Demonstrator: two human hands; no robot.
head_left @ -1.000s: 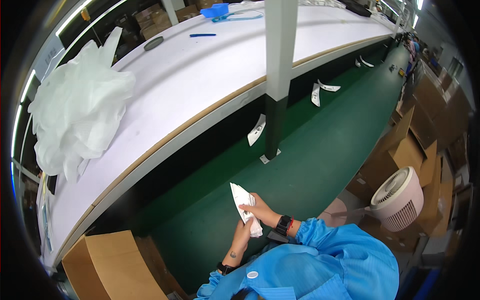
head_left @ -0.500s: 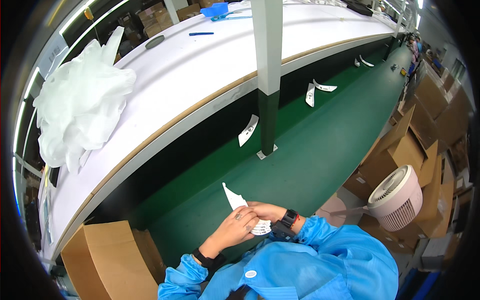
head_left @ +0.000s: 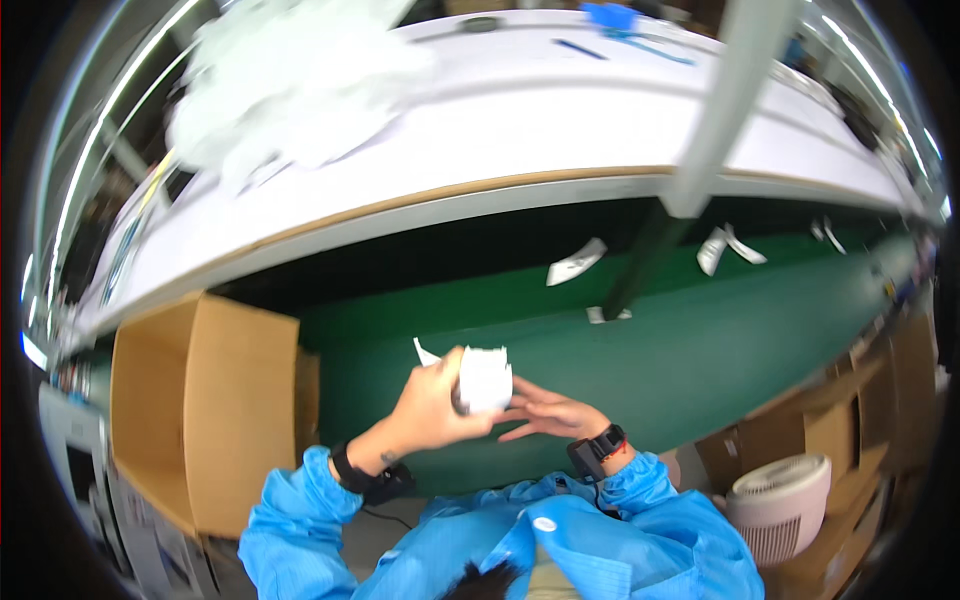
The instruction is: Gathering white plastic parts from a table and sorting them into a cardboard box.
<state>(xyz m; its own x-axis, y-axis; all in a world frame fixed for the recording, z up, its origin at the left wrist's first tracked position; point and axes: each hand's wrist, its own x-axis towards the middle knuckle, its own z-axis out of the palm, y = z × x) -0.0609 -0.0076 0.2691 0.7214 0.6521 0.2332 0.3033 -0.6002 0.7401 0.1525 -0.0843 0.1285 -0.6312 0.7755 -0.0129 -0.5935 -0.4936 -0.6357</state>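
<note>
My left hand is wrapped round a stack of thin white plastic pieces, lifted above the green conveyor belt. A pointed white end sticks out past the thumb side of that hand. My right hand has its fingers spread just right of the stack. Its fingertips are close to the stack's lower right edge; whether they touch it is blurred. Farther off lie similar curved white pieces: a single one left of the post, and a pair right of it.
At left stands an open cardboard box. A white worktable runs along the far side, bearing a heap of white translucent sheeting. A grey post rises beyond the belt. At lower right is a pale fan near cardboard boxes.
My view has swung left, bringing the box more fully in. Both hands were together on the stack; now the right hand has come off with spread fingers, and the left has turned the stack.
</note>
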